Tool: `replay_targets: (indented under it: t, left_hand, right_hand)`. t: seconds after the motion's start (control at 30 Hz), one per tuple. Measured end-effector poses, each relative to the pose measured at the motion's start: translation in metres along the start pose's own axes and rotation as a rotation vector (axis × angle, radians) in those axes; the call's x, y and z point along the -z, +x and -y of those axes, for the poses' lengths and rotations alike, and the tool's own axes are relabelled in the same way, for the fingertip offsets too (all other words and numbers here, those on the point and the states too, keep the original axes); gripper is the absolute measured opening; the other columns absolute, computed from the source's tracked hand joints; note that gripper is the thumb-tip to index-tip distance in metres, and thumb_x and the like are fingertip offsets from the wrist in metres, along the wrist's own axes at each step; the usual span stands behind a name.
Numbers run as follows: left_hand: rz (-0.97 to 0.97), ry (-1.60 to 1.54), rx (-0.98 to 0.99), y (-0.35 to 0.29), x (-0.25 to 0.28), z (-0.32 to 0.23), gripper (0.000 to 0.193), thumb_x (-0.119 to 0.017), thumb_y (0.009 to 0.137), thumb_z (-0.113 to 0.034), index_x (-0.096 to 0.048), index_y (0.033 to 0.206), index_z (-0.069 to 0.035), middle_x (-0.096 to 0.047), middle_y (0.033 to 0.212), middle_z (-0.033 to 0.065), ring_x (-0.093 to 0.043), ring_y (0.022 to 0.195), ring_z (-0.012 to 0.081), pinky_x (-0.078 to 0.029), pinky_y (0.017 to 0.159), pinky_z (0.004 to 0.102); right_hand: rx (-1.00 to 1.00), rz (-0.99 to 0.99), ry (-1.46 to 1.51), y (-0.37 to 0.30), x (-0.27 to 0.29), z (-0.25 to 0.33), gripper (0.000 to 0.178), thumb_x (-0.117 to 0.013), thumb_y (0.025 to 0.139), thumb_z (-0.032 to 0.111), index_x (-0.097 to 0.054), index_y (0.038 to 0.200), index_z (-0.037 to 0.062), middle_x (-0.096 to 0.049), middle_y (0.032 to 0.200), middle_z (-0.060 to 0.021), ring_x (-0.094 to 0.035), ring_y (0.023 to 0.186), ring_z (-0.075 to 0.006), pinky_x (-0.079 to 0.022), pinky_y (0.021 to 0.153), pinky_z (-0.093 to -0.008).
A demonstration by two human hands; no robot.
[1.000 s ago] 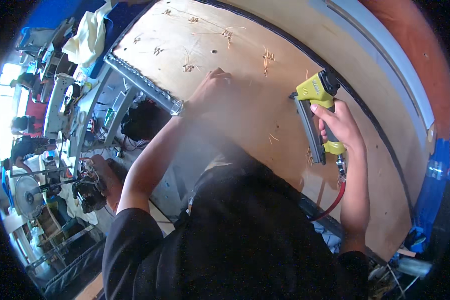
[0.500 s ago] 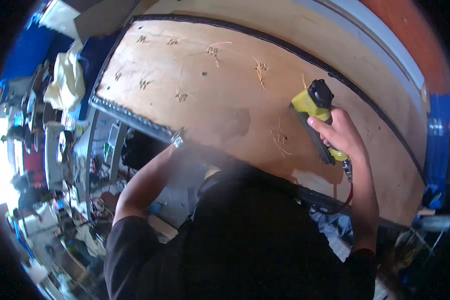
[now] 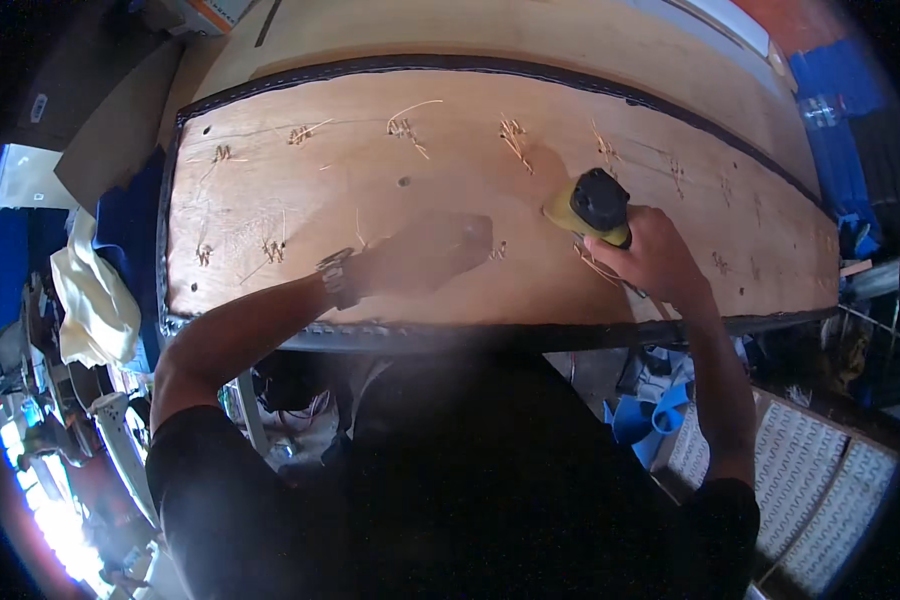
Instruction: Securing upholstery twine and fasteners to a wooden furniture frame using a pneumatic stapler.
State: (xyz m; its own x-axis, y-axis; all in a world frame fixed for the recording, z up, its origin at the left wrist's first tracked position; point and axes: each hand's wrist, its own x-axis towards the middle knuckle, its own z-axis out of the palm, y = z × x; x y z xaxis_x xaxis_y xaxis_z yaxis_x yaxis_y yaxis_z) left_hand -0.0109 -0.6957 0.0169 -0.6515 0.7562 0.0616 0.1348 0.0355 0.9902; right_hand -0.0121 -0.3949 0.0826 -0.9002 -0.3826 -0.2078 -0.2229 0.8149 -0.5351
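Observation:
My right hand (image 3: 653,257) is wrapped round the grip of a yellow-green pneumatic stapler (image 3: 588,207) with a black round cap. The tool is over a wide wooden panel (image 3: 320,220) edged with black trim, close to a bunch of cord ends and staples (image 3: 597,264). My left hand (image 3: 400,262), with a metal-banded watch (image 3: 337,277) on its wrist, reaches over the panel's near half; blur hides its fingers. Several more stapled cord tufts (image 3: 513,138) dot the panel in two rows.
Behind the panel stretches a pale board surface (image 3: 450,35). Cream cloth (image 3: 95,295) hangs at the left. Below right are a patterned carton-like stack (image 3: 805,470) and blue rolled material (image 3: 660,412). Dark trim (image 3: 450,338) marks the panel's near edge.
My view has turned, so the panel lies more level. My left hand has gone from the panel's near edge to over its surface. The stapler has shifted left to a cord bunch.

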Motion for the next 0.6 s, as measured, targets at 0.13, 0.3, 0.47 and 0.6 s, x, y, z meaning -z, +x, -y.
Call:
replay_targets:
  t: [0.13, 0.3, 0.47, 0.6]
  left_hand:
    - [-0.080, -0.419, 0.018, -0.004, 0.028, 0.038, 0.015, -0.050, 0.100, -0.009, -0.053, 0.087, -0.003, -0.054, 0.083, 0.0038, -0.054, 0.080, 0.0130, -0.045, 0.075, 0.0289]
    - [-0.148, -0.226, -0.088, 0.006, 0.043, 0.051, 0.019, -0.050, 0.101, -0.012, -0.051, 0.085, -0.003, -0.052, 0.079, 0.0007, -0.051, 0.080, 0.0096, -0.043, 0.076, 0.0284]
    - [-0.202, -0.236, -0.043, 0.008, 0.040, 0.043, 0.011, -0.054, 0.098, -0.016, -0.055, 0.092, -0.006, -0.050, 0.082, -0.0043, -0.048, 0.085, 0.0062, -0.043, 0.078, 0.0259]
    - [-0.246, -0.180, -0.021, 0.005, 0.031, 0.045, 0.017, -0.051, 0.099, -0.013, -0.051, 0.086, -0.002, -0.051, 0.076, 0.0010, -0.048, 0.075, 0.0108, -0.042, 0.070, 0.0294]
  right_hand:
    - [-0.070, 0.015, 0.049, 0.003, 0.003, 0.013, 0.030, -0.069, 0.081, 0.027, -0.066, 0.094, -0.0001, -0.067, 0.076, -0.0198, -0.067, 0.069, -0.0333, -0.053, 0.069, -0.0425]
    - [-0.094, 0.240, 0.208, 0.017, 0.010, 0.061, 0.031, -0.069, 0.082, 0.023, -0.066, 0.103, -0.0001, -0.068, 0.087, -0.0197, -0.068, 0.080, -0.0278, -0.052, 0.076, -0.0385]
    - [0.004, 0.263, 0.129, 0.029, 0.000, 0.075, 0.028, -0.070, 0.082, 0.022, -0.067, 0.101, 0.0005, -0.069, 0.086, -0.0203, -0.069, 0.080, -0.0314, -0.053, 0.074, -0.0391]
    - [-0.006, 0.319, 0.006, 0.036, -0.009, 0.076, 0.026, -0.070, 0.081, 0.022, -0.067, 0.095, -0.0002, -0.068, 0.082, -0.0214, -0.069, 0.076, -0.0340, -0.053, 0.070, -0.0402]
